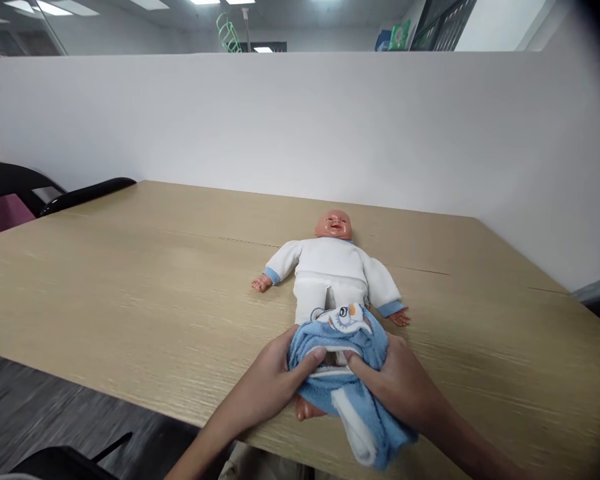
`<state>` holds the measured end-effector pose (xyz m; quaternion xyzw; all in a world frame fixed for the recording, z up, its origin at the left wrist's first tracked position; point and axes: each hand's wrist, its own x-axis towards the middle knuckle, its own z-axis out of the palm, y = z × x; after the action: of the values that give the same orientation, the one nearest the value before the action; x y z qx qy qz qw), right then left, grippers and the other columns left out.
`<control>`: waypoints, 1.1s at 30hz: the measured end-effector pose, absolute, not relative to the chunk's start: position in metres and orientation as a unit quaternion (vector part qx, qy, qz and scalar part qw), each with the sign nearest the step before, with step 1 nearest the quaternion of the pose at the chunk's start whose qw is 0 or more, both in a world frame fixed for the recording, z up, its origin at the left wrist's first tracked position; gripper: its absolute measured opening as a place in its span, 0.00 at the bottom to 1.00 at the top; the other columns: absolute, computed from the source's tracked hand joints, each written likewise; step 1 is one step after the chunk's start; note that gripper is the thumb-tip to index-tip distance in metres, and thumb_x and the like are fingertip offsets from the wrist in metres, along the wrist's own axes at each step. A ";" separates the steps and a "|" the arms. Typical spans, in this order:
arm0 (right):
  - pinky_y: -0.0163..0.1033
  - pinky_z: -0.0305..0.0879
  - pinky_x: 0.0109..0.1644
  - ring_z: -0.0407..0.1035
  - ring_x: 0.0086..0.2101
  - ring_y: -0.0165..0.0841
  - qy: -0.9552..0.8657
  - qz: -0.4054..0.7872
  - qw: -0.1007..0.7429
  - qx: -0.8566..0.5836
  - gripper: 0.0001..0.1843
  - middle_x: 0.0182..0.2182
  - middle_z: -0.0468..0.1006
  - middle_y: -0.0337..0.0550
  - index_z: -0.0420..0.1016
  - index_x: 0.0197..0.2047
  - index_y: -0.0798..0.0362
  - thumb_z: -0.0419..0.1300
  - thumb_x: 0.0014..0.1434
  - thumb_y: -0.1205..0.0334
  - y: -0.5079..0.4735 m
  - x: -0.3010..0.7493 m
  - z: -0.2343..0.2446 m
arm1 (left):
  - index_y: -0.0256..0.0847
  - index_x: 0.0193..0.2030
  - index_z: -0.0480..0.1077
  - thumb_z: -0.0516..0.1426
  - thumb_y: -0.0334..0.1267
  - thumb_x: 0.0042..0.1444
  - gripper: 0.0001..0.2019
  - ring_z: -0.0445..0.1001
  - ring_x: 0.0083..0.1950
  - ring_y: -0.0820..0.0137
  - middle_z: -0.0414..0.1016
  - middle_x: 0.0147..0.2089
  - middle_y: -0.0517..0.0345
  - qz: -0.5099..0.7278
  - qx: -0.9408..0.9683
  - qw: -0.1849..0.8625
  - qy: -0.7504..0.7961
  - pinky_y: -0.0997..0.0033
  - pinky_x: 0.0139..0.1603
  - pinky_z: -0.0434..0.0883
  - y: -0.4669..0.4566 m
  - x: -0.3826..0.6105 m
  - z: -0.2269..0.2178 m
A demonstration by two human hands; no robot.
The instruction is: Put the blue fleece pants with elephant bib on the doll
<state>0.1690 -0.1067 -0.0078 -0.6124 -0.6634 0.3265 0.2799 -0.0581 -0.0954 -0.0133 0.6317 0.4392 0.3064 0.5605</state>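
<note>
A baby doll (pixel 333 257) in a white suit with blue cuffs lies on its back on the table, head away from me. Over its lower legs is a bunched blue and white baby garment (pixel 350 393) of fluffy cloth, with an embroidered animal face on its upper part. My left hand (pixel 283 367) grips the garment's left side, thumb along the edge of an opening. On the other side my right hand (pixel 397 380) holds it the same way. One doll foot shows below the garment; the other is hidden.
The wooden table (pixel 130 287) meets a white partition (pixel 290 127) at the back. A black chair with pink (pixel 10 193) stands at the far left. Below the table's front edge, a black chair part (pixel 60 463) shows at lower left.
</note>
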 end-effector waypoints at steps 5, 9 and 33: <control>0.45 0.74 0.41 0.79 0.36 0.44 -0.656 0.320 0.275 -0.626 0.10 0.36 0.86 0.47 0.79 0.38 0.54 0.62 0.59 0.57 -0.086 0.168 -0.008 | 0.41 0.60 0.73 0.56 0.54 0.71 0.21 0.75 0.63 0.55 0.79 0.60 0.48 0.311 0.650 0.549 0.424 0.57 0.66 0.68 -0.069 -0.054 -0.016; 0.46 0.72 0.41 0.79 0.35 0.45 -0.649 0.314 0.259 -0.643 0.10 0.34 0.85 0.46 0.76 0.35 0.52 0.64 0.57 0.54 -0.065 0.168 -0.004 | 0.40 0.59 0.72 0.59 0.51 0.69 0.20 0.77 0.55 0.55 0.80 0.55 0.48 0.296 0.678 0.496 0.454 0.57 0.57 0.72 -0.053 -0.054 -0.017; 0.57 0.68 0.58 0.76 0.53 0.53 -0.761 0.294 0.157 -0.556 0.23 0.57 0.79 0.53 0.75 0.58 0.49 0.62 0.58 0.63 -0.086 0.143 0.008 | 0.43 0.54 0.68 0.50 0.42 0.71 0.11 0.64 0.63 0.51 0.74 0.56 0.48 0.222 0.704 0.422 0.526 0.48 0.68 0.59 -0.096 -0.071 -0.033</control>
<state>0.1432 -0.0859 0.0085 -0.5564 -0.7611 0.2944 0.1568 -0.0711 -0.0962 -0.0330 0.7038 0.5265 0.2218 0.4222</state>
